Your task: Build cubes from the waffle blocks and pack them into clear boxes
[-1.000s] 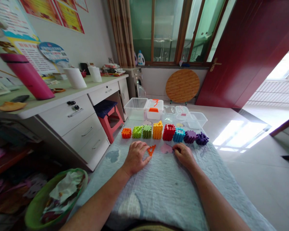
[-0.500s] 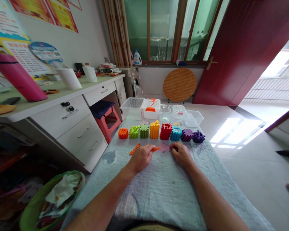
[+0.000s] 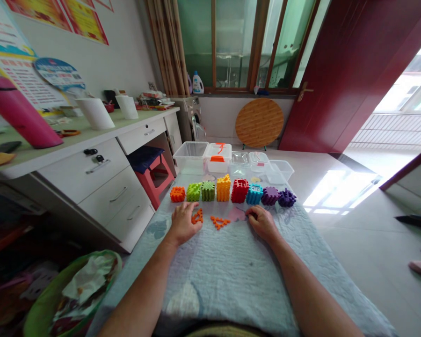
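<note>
My left hand [image 3: 184, 223] is low over the cloth with thumb and fingers apart, around an orange triangular interlocking piece [image 3: 198, 216]; a firm grip on it does not show. A second orange triangular piece [image 3: 220, 223] lies flat between my hands. My right hand [image 3: 262, 222] rests on the cloth, its fingers curled together; what they hold, if anything, is hidden. Behind both hands stands a row of notched block stacks: orange [image 3: 177, 194], light green [image 3: 194, 192], dark green [image 3: 208, 191], yellow [image 3: 223, 188], red [image 3: 240, 190], blue [image 3: 254, 193], purple [image 3: 270, 195] and dark violet [image 3: 287, 198].
Clear plastic boxes stand at the table's far end, including a large open one [image 3: 191, 161] and a lidded one with an orange latch [image 3: 219, 152]. A pink stool [image 3: 157, 180] and drawer desk [image 3: 105, 173] are to the left. A green basket [image 3: 38, 299] sits lower left.
My left hand has let go of one orange triangular piece, now flat on the cloth, and moved left to the other. My right hand stays in place. The view has shifted slightly.
</note>
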A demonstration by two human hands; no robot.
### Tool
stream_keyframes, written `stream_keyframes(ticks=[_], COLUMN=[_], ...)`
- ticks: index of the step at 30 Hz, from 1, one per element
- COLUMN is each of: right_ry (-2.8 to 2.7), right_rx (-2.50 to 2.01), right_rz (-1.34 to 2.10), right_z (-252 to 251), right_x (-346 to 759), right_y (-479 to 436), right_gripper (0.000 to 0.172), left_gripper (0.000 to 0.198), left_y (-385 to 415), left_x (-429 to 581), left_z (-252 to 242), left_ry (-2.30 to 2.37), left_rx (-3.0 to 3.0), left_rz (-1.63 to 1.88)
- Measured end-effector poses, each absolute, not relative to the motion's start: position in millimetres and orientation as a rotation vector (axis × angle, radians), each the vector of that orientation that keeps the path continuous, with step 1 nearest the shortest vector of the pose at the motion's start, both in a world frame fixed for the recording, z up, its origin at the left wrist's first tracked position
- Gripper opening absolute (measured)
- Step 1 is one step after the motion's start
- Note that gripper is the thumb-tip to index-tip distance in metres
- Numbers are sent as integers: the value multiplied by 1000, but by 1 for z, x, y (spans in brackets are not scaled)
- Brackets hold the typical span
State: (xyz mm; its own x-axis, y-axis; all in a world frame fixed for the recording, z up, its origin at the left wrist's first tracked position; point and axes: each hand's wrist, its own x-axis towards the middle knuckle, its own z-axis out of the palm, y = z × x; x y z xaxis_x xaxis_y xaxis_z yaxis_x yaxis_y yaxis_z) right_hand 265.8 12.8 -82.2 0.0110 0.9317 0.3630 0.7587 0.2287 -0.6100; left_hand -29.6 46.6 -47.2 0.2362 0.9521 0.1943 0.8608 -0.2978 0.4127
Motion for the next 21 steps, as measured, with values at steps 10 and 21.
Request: stream_keyframes(ticks=[10,21], right_ry=[-1796,-1788], right_rx=[-1572,-1579], right_rz=[298,308], right_z=[-79,-78], right_x=[264,264], right_y=[12,11], right_gripper=[22,22], left_gripper=[53,54], left_y=[54,64], left_x=[-33,-29], left_z=[-59,-64], left_ry=[1434,1361], left_rx=[2352,2401], left_rz=[684,736])
